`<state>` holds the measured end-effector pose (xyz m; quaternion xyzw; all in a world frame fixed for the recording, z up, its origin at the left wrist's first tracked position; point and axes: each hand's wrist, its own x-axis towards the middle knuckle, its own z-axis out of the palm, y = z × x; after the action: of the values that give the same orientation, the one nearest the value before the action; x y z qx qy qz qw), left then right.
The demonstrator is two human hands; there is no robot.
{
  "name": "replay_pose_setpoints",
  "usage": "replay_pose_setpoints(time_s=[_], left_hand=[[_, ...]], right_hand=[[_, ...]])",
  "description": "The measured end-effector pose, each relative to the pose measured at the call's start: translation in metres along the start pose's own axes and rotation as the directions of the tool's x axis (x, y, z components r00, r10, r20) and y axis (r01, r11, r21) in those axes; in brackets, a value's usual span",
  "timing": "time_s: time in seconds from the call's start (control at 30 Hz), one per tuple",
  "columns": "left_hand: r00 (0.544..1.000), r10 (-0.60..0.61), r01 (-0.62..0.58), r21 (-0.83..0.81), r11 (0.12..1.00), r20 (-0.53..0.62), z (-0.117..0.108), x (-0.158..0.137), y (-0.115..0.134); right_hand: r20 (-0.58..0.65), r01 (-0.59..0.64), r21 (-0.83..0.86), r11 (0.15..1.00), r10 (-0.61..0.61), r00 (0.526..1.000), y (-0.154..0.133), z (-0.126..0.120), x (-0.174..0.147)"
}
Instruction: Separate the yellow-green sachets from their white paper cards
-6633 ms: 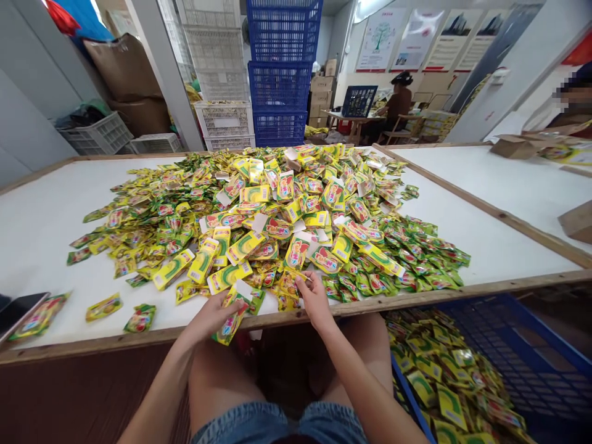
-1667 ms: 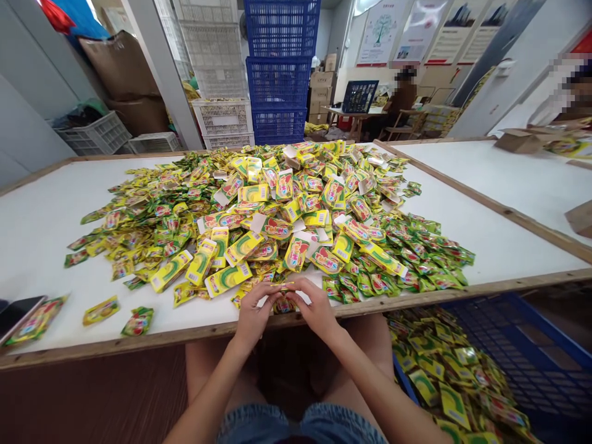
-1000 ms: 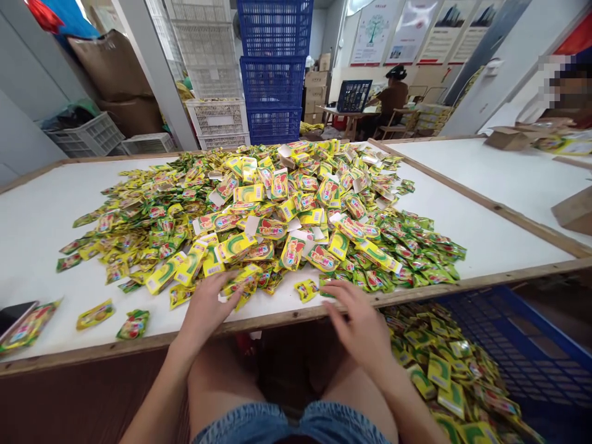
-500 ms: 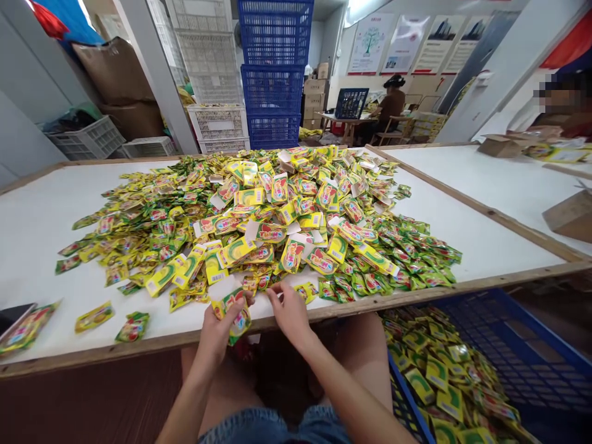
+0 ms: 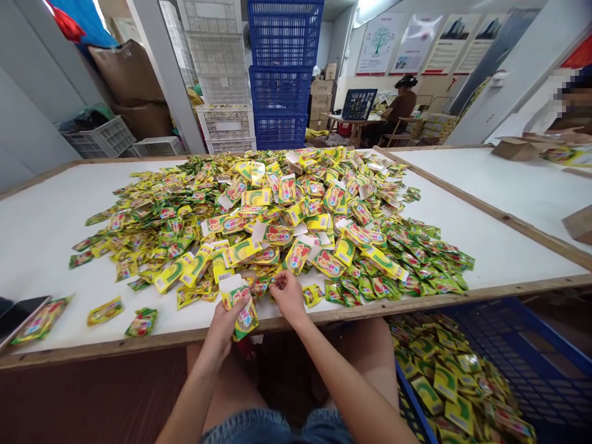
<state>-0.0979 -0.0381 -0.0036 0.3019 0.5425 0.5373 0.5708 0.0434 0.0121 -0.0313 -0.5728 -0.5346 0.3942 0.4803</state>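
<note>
My left hand (image 5: 225, 324) is closed around a small yellow and green candy box (image 5: 240, 306) with its white top flap open, over the table's front edge. To its right, my right hand (image 5: 289, 296) has its fingers curled together at the near side of the pile. Its fingertips are at the small green and yellow sachets (image 5: 262, 287); whether one is between them I cannot tell. More yellow boxes (image 5: 244, 251), several with open flaps, lie heaped on the sachets just beyond both hands. A single yellow sachet (image 5: 313, 295) lies right of my right hand.
The white table (image 5: 41, 228) has a raised wooden edge (image 5: 139, 345). At the left lie a phone (image 5: 23, 317) and loose sachets (image 5: 142, 322). A blue crate (image 5: 522, 345) with filled yellow boxes stands below at right. Stacked crates (image 5: 280, 86) and a seated person (image 5: 401, 108) are behind.
My right hand has moved slightly forward to the pile's edge, its fingers drawing together. My left hand still holds the box. The whole view has shifted a little.
</note>
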Motion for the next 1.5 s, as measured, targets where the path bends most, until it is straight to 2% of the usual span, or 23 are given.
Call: replay_pose_setpoints(time_s=[0.07,0.13,0.2,0.3,0.43,0.57,0.7,0.8,0.87,0.97,1.1,1.33,1.43,1.5], left_hand=[[1.000,-0.026,0.026,0.030,0.999,0.012,-0.001,0.001,0.002],[0.997,-0.048,0.044,0.066,0.997,0.060,0.000,0.001,0.006],[0.990,-0.075,0.063,0.103,0.993,0.118,0.003,0.003,0.011],[0.979,-0.120,0.098,0.137,0.986,0.163,0.007,0.005,0.015],[0.974,-0.108,0.089,0.099,0.991,0.200,0.007,0.005,0.013],[0.974,-0.091,0.075,0.084,0.994,0.206,0.004,0.002,0.013],[0.960,-0.072,0.037,0.133,0.990,0.271,0.004,-0.006,0.019],[0.947,-0.067,0.022,0.145,0.989,0.316,0.007,-0.011,0.020],[0.950,-0.060,0.023,0.123,0.992,0.306,0.010,-0.014,0.017],[0.966,-0.023,0.014,0.038,0.999,0.257,0.016,-0.016,0.011],[0.980,0.006,0.003,-0.045,0.999,0.201,0.023,-0.020,0.005],[0.977,-0.032,0.038,-0.028,0.999,0.212,0.030,-0.022,0.006],[0.972,-0.058,0.050,0.043,0.998,0.226,0.035,-0.018,0.008],[0.951,-0.100,0.074,0.100,0.992,0.291,0.041,-0.017,0.010]], right_hand=[[0.041,0.013,0.112,0.994,-0.017,0.999,0.003,-0.007,-0.005],[0.092,0.014,0.142,0.990,-0.027,0.995,0.007,-0.011,-0.010],[0.125,0.004,0.116,0.993,-0.019,0.992,0.011,-0.012,-0.012],[0.111,-0.064,0.115,0.991,0.051,0.992,0.015,-0.006,-0.009],[0.089,-0.166,0.064,0.984,0.160,0.983,0.011,0.003,-0.001],[0.112,-0.088,-0.056,0.994,0.094,0.989,0.003,0.001,-0.002],[0.169,-0.038,0.136,0.990,0.015,0.986,0.001,-0.007,-0.011],[0.118,-0.045,0.268,0.963,0.013,0.993,0.001,-0.016,-0.018],[0.107,-0.068,0.333,0.940,0.034,0.994,-0.001,-0.021,-0.021],[0.175,-0.143,0.428,0.892,0.073,0.982,-0.005,-0.028,-0.025],[0.220,-0.203,0.445,0.872,0.113,0.969,-0.007,-0.031,-0.029],[0.093,-0.070,0.363,0.929,0.038,0.995,-0.010,-0.047,-0.023],[0.042,-0.005,0.370,0.929,-0.011,0.999,-0.030,-0.062,-0.018],[0.059,0.072,0.349,0.934,-0.099,0.993,-0.049,-0.072,-0.015]])
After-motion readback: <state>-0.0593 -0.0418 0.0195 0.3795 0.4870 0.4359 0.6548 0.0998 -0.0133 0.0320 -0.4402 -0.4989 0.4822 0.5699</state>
